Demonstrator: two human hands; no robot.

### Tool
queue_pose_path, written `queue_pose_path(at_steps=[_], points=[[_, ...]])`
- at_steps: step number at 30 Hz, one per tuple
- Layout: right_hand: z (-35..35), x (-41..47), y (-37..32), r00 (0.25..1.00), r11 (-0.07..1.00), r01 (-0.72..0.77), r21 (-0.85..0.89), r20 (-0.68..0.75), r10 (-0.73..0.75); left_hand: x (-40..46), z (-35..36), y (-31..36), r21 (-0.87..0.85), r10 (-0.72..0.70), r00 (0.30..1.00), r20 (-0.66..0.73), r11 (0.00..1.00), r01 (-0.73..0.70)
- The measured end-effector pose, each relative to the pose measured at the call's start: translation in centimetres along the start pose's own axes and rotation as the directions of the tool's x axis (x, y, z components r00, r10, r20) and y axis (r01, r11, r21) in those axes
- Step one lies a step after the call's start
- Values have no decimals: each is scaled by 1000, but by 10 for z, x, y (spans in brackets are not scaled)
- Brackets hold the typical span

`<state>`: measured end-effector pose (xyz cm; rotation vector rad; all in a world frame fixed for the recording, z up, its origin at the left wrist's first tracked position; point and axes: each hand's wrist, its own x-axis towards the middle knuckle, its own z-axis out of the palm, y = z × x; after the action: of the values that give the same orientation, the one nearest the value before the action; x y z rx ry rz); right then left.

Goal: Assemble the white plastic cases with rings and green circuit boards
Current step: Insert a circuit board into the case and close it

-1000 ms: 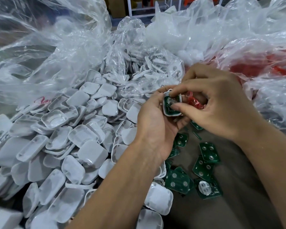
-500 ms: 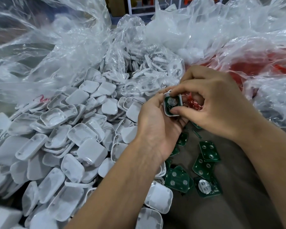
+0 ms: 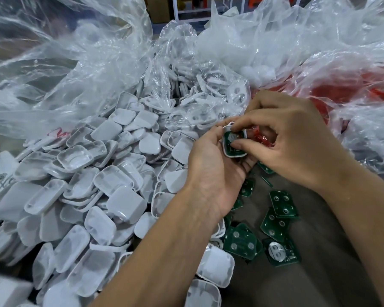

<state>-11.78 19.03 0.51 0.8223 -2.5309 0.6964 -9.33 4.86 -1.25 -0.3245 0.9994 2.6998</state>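
Two hands are working on one small piece here. I am cradling a white plastic case [image 3: 234, 152] in my left hand [image 3: 211, 171], fingers curled under and around its rim, while my right hand [image 3: 297, 142] is pinching down on the green circuit board [image 3: 231, 141] lying inside it, forefinger at the top edge and thumb on the lower part. The assembly is sitting up off the table, between both hands, just in front of the crinkled clear bags [image 3: 186, 63].

I am judging the case as light and thin-walled, stiff enough to hold by its edges but likely to flex if I squeeze its middle, so the rim is where I am keeping my grip. The board looks rigid and flat, probably brittle at its corners, best pressed on bare patches near the edge, not on the round metal contact.

The case is a rounded square, glossy white. Whether a ring is already seated I cannot tell. Some loose boards [image 3: 282, 203] are lying below my hands, and a heap of empty cases [image 3: 111, 178] is spreading at my left.
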Motion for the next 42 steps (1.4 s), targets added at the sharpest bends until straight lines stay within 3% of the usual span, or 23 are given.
queue_pose_path(at_steps=[36, 39, 42], points=[[7, 2, 3, 998, 998, 32, 61, -57, -29, 2, -2, 2, -77, -53, 998, 21, 996, 54], [6, 2, 3, 984, 989, 28, 142, -177, -2, 3, -2, 4, -135, -81, 997, 8, 988, 81], [3, 3, 4, 958, 891, -49, 452, -229, 170, 6, -3, 6, -216, -97, 995, -18, 972, 91]])
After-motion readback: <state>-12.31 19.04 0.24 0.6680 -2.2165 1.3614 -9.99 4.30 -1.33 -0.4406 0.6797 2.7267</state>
